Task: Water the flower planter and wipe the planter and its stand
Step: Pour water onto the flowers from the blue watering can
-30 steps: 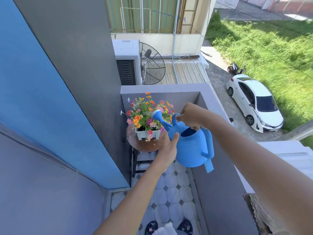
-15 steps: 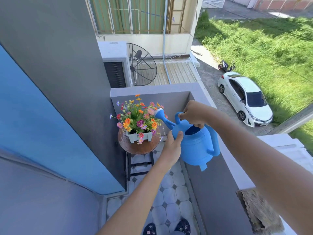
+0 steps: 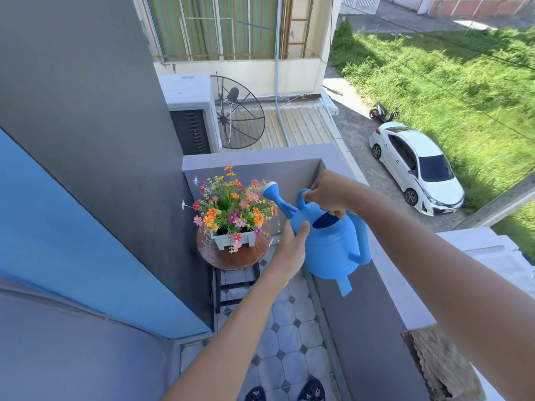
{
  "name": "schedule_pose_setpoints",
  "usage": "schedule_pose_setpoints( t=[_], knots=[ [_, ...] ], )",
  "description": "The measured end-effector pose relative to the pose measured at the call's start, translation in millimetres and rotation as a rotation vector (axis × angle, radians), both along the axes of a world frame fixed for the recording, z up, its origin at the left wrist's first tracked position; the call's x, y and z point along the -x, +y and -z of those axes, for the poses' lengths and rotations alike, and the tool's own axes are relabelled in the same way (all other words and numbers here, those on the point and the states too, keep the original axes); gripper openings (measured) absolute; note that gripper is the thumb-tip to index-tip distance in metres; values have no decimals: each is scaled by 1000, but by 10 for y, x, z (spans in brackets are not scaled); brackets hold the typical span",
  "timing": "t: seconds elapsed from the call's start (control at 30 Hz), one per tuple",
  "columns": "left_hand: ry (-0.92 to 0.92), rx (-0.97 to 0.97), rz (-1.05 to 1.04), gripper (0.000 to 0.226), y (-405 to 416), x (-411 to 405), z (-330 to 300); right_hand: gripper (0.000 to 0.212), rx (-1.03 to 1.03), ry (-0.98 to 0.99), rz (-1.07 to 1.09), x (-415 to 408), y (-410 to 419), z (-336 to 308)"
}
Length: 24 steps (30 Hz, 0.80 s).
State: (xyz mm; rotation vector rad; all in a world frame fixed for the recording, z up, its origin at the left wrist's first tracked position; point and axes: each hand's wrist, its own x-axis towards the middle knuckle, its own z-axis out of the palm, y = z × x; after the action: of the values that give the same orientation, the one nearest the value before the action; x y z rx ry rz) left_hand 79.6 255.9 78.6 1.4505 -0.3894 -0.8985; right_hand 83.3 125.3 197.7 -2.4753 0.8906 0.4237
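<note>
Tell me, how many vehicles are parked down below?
2: a white car beside the grass, and a motorbike just beyond it up the lane. More may sit out of view.

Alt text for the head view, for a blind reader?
A person tilts a blue watering can toward a white flower planter on a wooden stand, right hand gripping the top handle, left hand holding its body. A brown cloth lies on the balcony wall.

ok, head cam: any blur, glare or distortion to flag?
Head view: hard sun, grass and white car very bright; flowers evenly lit, colours clear; wide-angle bends the blue wall edge; watering can, left hand, right hand sharp.
</note>
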Motion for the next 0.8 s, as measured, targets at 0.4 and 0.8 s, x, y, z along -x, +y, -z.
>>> schedule_pose_setpoints(
  t=[0.4,0.8],
  knots=[
    [-41,-18,-56,35,62,-337,-57,25,-17,-6,-60,-392,84,-80],
    [-45,12,-138,14,359,-517,-109,17,-30,-34,-153,-627,386,-101]
  ],
)
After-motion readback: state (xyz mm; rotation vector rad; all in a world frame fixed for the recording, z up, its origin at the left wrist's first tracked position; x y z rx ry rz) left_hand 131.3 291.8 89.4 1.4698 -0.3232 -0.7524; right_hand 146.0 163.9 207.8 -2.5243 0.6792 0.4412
